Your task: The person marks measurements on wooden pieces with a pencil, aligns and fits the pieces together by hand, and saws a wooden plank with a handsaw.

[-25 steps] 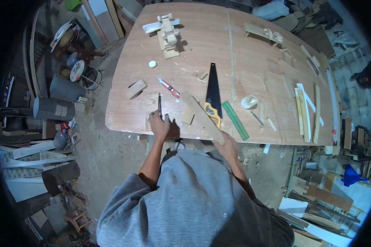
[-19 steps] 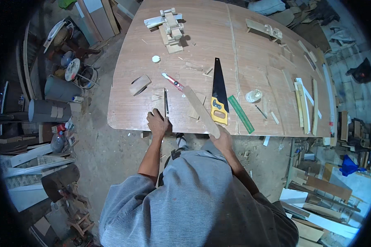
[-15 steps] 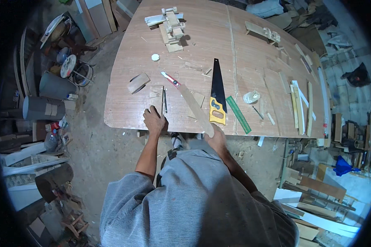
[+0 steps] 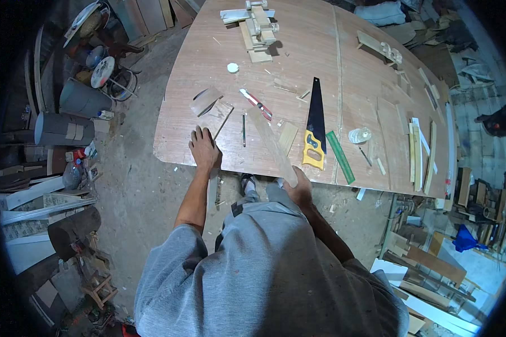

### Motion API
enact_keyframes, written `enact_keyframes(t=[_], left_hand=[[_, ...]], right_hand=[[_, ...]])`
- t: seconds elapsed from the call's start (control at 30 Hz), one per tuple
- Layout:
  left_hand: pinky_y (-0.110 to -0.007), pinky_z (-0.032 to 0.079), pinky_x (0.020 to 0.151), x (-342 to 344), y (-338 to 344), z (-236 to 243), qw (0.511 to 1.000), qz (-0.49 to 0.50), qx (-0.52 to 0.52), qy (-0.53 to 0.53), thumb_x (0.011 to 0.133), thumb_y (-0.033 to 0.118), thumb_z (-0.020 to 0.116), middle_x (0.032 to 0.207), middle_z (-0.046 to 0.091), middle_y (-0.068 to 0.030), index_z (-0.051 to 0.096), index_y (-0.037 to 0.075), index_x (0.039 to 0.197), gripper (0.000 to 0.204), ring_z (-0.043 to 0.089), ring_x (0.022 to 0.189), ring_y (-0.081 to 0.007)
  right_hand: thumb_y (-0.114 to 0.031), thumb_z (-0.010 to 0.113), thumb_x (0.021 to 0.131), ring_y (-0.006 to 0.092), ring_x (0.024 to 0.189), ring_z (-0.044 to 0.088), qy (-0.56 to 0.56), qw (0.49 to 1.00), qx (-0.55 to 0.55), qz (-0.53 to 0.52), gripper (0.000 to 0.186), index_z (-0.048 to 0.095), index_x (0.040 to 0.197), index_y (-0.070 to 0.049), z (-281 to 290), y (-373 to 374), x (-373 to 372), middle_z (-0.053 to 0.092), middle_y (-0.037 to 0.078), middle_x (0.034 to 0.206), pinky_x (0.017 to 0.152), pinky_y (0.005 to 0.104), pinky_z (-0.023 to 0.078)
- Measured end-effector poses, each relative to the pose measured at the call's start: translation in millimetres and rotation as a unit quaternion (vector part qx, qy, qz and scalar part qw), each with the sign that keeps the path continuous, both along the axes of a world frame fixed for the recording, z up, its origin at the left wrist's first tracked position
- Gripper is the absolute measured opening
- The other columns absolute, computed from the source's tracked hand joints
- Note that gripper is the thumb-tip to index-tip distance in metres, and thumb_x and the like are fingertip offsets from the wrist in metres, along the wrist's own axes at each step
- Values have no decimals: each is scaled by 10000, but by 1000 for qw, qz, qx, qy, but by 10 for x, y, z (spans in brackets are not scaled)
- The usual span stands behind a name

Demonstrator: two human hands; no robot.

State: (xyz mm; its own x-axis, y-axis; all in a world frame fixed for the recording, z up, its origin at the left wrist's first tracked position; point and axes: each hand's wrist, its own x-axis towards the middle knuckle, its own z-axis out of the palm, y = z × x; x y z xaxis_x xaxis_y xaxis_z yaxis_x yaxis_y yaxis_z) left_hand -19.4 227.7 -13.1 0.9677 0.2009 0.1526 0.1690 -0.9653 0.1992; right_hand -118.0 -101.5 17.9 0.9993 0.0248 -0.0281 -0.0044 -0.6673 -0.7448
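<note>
My right hand [image 4: 301, 190] is closed round the near end of a long, thin wooden strip [image 4: 271, 143], just past the table's front edge. The strip points away and to the left over the table. My left hand [image 4: 204, 149] rests on the tabletop with its fingers stretched out and slightly apart. Its fingertips are at the near end of a small thin wood piece [image 4: 223, 121] with a dark edge; whether they press on it is hard to tell. A dark pencil [image 4: 244, 131] lies to the right of that hand. Beyond are a red utility knife [image 4: 257, 105] and a small wooden block [image 4: 207, 101], looking blurred.
A handsaw [image 4: 315, 123] with a yellow handle lies right of the strip, beside a green ruler [image 4: 340, 157]. Further right stand a clear jar [image 4: 359, 135] and several wood strips [image 4: 417, 157]. A wooden toy-like assembly [image 4: 259, 31] sits at the far side of the table [image 4: 180, 135].
The view has shifted, so the table's things appear further right. My left hand has moved left, and the dark-edged wood piece now slants away from the pencil. My right hand keeps its strip.
</note>
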Motion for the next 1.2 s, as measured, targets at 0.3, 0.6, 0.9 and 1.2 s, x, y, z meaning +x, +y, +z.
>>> enact_keyframes(t=[0.3, 0.6, 0.9, 1.2], left_hand=[[-305, 484, 586, 138, -785, 39, 731, 87, -674, 61, 964, 323, 569, 814, 651, -80, 605, 4, 1057, 335, 604, 663, -176], [-336, 557, 607, 348, -767, 802, 596, 123, -794, 8, 1000, 325, 505, 776, 638, -100, 525, 26, 991, 300, 651, 660, -201], [-331, 465, 854, 215, 356, 936, 865, 139, -470, -109, 908, 350, 643, 1056, 644, -170, 551, -54, 1158, 484, 608, 975, -230], [-368, 496, 874, -633, -112, 895, 887, 151, -436, 14, 775, 282, 761, 1112, 646, -254, 490, -44, 1297, 672, 647, 1018, -296]], right_hand=[[-142, 741, 738, 354, 1056, 613, 23, 999, 34, 3, 587, 524, 1265, -2, 65, 275, 16, 620, 218, 1130, 896, 403, 486], [-193, 718, 815, 342, 1094, 583, 0, 994, 42, 98, 515, 538, 1260, -8, 78, 206, 392, 577, 217, 1203, 933, 404, 469], [-303, 707, 798, 330, 1155, 508, 79, 957, -278, -26, 505, 562, 1201, -37, -181, -519, 620, 546, 148, 1201, 918, 515, 407], [-273, 737, 743, 319, 1100, 513, 44, 955, -290, 49, 546, 536, 1181, -16, -269, -663, 699, 545, 156, 1130, 880, 514, 375]])
